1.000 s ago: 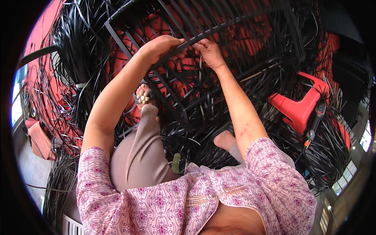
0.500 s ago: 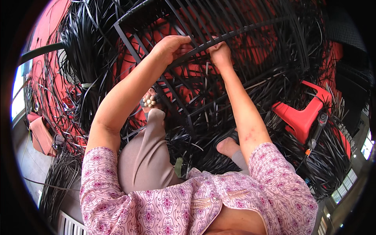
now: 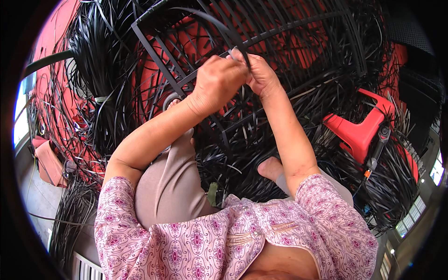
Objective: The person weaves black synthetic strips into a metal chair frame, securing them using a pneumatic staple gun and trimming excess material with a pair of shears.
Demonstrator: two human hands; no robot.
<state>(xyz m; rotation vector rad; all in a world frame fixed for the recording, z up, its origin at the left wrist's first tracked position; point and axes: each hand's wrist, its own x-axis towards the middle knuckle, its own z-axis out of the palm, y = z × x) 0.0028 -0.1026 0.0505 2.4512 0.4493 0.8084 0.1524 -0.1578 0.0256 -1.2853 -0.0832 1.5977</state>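
Seemingly, the frame (image 3: 280,31) is part-filled; a black strip (image 3: 223,27) is pinched by the right hand (image 3: 262,77), the left hand (image 3: 217,81) blurred, its hold unclear.

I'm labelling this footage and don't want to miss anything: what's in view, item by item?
slatted frame: 1, black, top centre
curved strip: 1, dark, arching to the hands
tied strip bundle: 1, black, upper left
loose strips: too many to count, mostly black, all around
ground covering: 1, red, beneath
stool: 1, red, right
handheld tool: 1, dark with orange, by the stool
scrap: 1, green, by the trousers
shirt: 1, pink-purple patterned, bottom
trousers: 1 pair, grey-brown, lower centre
left hand: 1, bare, blurred, beside the right
right hand: 1, bare, on the curved strip
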